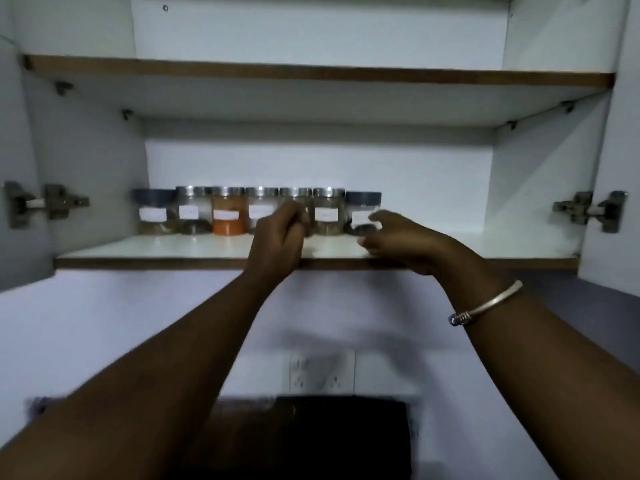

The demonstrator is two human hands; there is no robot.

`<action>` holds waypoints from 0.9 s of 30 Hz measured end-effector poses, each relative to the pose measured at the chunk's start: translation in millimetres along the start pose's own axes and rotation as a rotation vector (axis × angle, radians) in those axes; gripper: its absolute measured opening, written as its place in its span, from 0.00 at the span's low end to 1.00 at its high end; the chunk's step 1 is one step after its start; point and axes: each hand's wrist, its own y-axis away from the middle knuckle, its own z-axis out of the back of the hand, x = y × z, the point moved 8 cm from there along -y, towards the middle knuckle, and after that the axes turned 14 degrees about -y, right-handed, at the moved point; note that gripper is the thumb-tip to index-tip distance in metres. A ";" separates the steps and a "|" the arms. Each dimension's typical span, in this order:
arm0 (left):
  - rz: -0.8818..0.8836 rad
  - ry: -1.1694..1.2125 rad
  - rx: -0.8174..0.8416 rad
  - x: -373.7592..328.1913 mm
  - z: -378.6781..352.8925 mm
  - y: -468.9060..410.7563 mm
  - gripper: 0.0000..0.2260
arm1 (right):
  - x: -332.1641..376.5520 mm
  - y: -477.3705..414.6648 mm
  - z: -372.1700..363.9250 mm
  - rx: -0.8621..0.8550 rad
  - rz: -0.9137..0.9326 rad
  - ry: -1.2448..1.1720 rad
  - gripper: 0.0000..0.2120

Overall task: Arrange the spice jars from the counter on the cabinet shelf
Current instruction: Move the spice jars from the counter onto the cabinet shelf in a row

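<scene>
Several labelled spice jars stand in a row at the back of the lower cabinet shelf (pixel 173 249). A dark-lidded jar (pixel 154 213) is at the left end, then silver-lidded ones, among them a jar of orange powder (pixel 227 218). My left hand (pixel 277 237) has its fingers curled in front of the fifth jar (pixel 296 193) and hides its lower half; I cannot tell if it touches it. My right hand (pixel 398 237) hovers with its fingers apart at the base of the dark-lidded jar (pixel 363 202) on the right end. Both hands are blurred.
The upper shelf (pixel 311 75) lies above. Door hinges sit at the left (pixel 52 202) and right (pixel 588 209), with both doors swung open. The lower shelf is bare right of the row. Below on the wall are a socket plate (pixel 322 372) and a dark object (pixel 311 441).
</scene>
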 end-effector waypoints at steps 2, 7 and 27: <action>0.047 0.089 -0.011 -8.5 14.4 32.6 0.04 | 10.9 44.8 -27.4 -0.056 0.182 0.006 0.15; 0.146 0.168 0.090 -7.8 45.7 158.7 0.06 | -37.0 142.0 -127.2 0.065 0.240 -0.169 0.21; 1.544 -0.035 0.347 122.1 151.5 688.9 0.12 | -415.0 334.7 -491.8 0.968 -0.175 0.707 0.53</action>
